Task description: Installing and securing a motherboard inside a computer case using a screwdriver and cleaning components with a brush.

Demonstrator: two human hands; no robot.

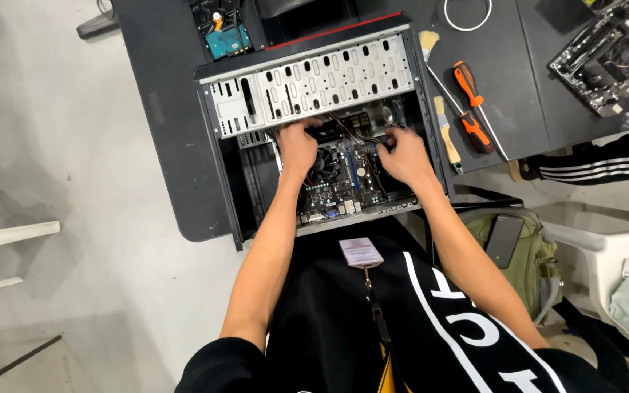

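both hands point(351, 151) inside open computer case point(314, 80), grip unclear, pink tag point(361, 252) below

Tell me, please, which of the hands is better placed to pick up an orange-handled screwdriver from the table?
The right hand, probably. It is inside the open computer case near its right wall, and the orange-handled screwdrivers lie on the black table just past that wall. The left hand would have to cross over.
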